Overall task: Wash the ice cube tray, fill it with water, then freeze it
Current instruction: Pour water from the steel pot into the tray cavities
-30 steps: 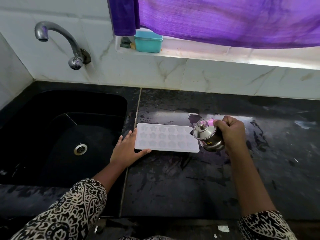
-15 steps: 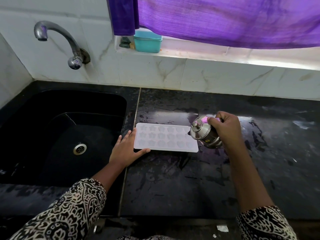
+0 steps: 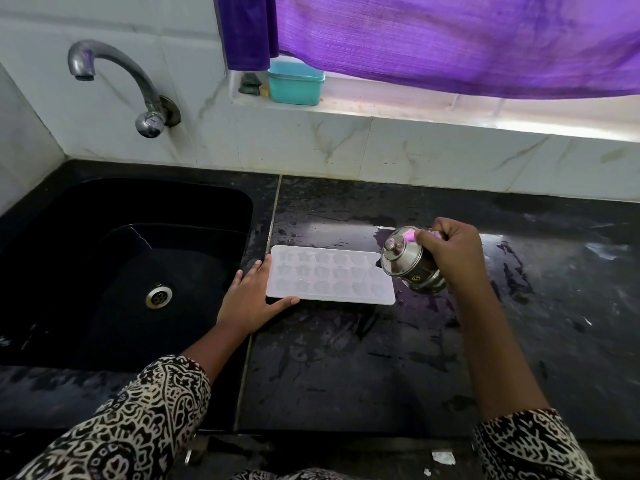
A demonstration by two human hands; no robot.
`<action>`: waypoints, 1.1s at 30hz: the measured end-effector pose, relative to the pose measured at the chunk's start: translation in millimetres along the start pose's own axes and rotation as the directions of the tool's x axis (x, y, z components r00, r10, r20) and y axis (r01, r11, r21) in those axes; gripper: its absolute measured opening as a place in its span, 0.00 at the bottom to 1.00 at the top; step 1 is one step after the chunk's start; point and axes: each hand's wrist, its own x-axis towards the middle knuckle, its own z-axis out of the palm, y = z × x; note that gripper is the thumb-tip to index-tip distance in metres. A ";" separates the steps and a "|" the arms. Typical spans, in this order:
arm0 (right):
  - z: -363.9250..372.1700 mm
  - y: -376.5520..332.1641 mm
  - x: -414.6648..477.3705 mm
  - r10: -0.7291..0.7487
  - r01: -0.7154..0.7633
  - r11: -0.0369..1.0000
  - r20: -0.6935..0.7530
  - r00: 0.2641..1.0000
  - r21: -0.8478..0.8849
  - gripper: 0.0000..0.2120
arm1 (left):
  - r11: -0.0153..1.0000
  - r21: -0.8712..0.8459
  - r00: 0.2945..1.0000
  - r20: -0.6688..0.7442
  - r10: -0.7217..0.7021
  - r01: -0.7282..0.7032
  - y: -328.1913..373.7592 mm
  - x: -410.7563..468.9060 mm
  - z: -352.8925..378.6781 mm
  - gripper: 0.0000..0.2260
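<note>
A white ice cube tray (image 3: 325,275) with star and heart shaped cells lies flat on the black counter, just right of the sink. My left hand (image 3: 251,299) rests against the tray's left end, thumb along its near edge, fingers spread. My right hand (image 3: 450,252) grips a small lidded steel jug (image 3: 407,259), tipped sideways with its spout over the tray's right end. I cannot make out a stream of water.
A black sink (image 3: 121,271) with a steel drain (image 3: 158,296) lies to the left, under a curved tap (image 3: 114,71). The wet black counter (image 3: 381,358) stretches right. A teal box (image 3: 296,83) sits on the window ledge below a purple curtain (image 3: 450,39).
My right hand has lifted the steel jug a little and tipped it further over the tray's right end. My left hand and the tray have stayed in place.
</note>
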 end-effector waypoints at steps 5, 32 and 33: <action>-1.5 0.2 0.7 -0.002 0.003 1.000 0.004 1.000 -0.021 0.18 | 1.000 -0.004 1.000 0.002 0.000 0.000 -0.6 -0.2 0.4 0.52; -6.1 -8.4 0.8 0.039 -0.039 0.998 -0.019 0.999 0.040 0.17 | 1.000 -0.013 1.000 0.006 0.002 -0.002 0.0 -0.5 -1.1 0.52; -6.8 -7.8 0.6 0.060 -0.058 0.996 -0.027 0.998 0.073 0.17 | 1.000 -0.011 1.000 0.007 0.002 -0.002 0.0 -0.5 -1.2 0.52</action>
